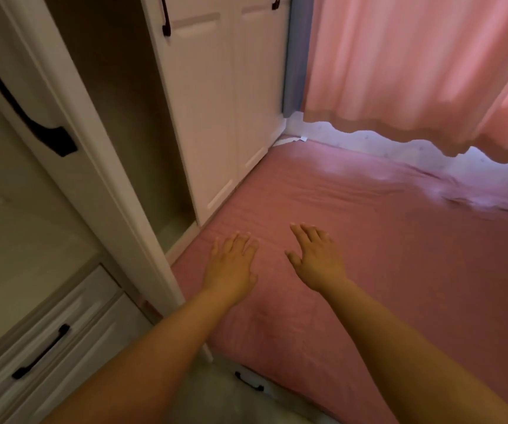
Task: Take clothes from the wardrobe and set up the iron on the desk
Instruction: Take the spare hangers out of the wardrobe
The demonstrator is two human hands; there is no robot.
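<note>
Hands — left hand (231, 264), right hand (317, 260) — spread flat, empty, over pink bed (399, 255); wardrobe (118, 102) interior too dark to read.

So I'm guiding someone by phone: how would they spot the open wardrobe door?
Start at the pink bed; the white wardrobe stands along its left edge. The open door is the panel swung outward nearest the camera, unlike the shut doors further back.

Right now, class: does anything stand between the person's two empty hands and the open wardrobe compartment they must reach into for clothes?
Nothing visible does. The left hand and right hand hover open over the pink bed, and the open wardrobe door leaves the dark compartment unblocked. No clothes show inside from this view.
</note>
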